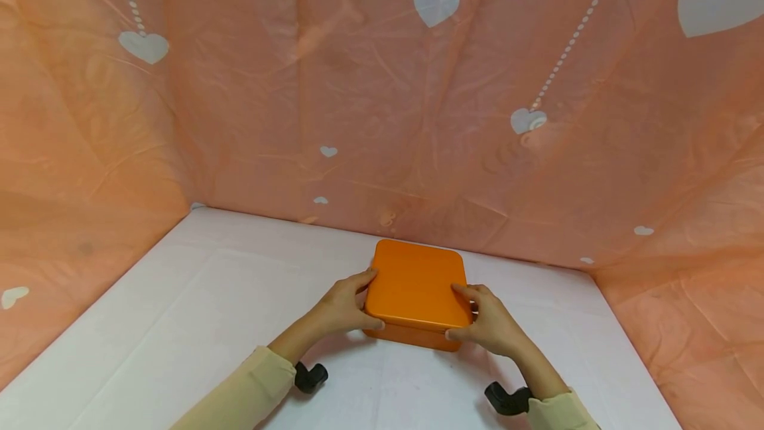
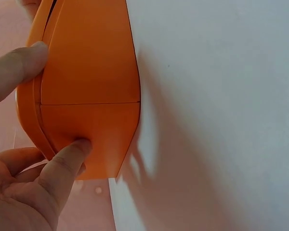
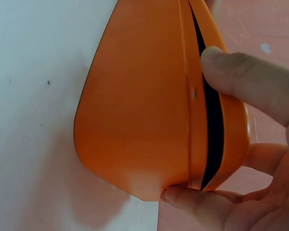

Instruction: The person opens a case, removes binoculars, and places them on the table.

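Note:
An orange box (image 1: 412, 336) with rounded corners sits on the white table under its orange lid (image 1: 420, 284). My left hand (image 1: 345, 307) grips the near left corner, thumb at the lid's front edge and fingers along the left side. In the left wrist view a fingertip presses the side wall of the box (image 2: 94, 62). My right hand (image 1: 486, 320) holds the near right corner, its thumb on the front. A dark gap shows between lid (image 3: 233, 125) and box in the right wrist view, so the lid stands tilted up on that side. The box's inside is hidden.
The white cloth-covered table (image 1: 197, 297) spreads out around the box. Behind it and on both sides hangs an orange-pink curtain (image 1: 370, 105) with white hearts; the box stands near its back edge. Black bands with stubby ends are on both wrists.

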A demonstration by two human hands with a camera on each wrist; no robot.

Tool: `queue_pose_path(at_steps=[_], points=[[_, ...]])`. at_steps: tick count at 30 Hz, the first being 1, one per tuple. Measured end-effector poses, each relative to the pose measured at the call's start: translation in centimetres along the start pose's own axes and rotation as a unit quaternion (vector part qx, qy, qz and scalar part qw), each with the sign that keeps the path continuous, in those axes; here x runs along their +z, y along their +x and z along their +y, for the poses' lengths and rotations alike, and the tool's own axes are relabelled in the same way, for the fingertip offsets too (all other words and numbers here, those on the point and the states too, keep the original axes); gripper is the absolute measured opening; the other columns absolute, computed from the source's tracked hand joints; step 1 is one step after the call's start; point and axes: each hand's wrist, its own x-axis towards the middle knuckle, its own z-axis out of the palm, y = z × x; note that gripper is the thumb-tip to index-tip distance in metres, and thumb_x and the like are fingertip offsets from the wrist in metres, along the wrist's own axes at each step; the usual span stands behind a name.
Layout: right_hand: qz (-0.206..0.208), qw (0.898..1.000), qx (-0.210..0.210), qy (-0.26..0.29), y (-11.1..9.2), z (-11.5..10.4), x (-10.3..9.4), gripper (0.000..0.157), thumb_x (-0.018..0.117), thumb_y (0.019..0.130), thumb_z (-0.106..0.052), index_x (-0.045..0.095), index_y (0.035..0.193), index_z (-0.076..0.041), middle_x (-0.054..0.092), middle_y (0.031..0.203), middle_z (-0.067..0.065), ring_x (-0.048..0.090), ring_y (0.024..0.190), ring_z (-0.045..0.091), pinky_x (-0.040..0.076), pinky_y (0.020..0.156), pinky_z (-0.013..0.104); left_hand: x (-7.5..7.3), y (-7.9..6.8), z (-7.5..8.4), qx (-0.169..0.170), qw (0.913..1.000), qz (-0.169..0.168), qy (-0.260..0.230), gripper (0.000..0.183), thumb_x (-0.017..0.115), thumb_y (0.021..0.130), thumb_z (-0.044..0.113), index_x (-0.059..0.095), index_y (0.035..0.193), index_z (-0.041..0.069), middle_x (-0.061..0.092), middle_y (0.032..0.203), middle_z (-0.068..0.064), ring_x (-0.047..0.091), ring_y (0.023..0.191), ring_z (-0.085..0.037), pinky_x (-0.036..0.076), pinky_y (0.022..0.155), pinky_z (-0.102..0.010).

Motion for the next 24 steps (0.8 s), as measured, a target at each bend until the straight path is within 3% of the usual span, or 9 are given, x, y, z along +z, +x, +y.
queue_pose_path(at_steps=[24], points=[[-0.006,1.0,-0.004,0.026,-0.05,-0.14,0.02,0.087,0.088,0.065,-0.017,0.048,0.14,0.001,0.046,0.138,0.024,0.052,0.122,0.035,0.049,0.099,0.047,0.23,0.07,0.2,-0.01,0.9999,0.009,-0.001,0.102,0.091,0.062,0.024,0.039,0.147,0.004,0.038,0.152,-0.014,0.04,0.138,-0.034,0.034,0.113,-0.051]])
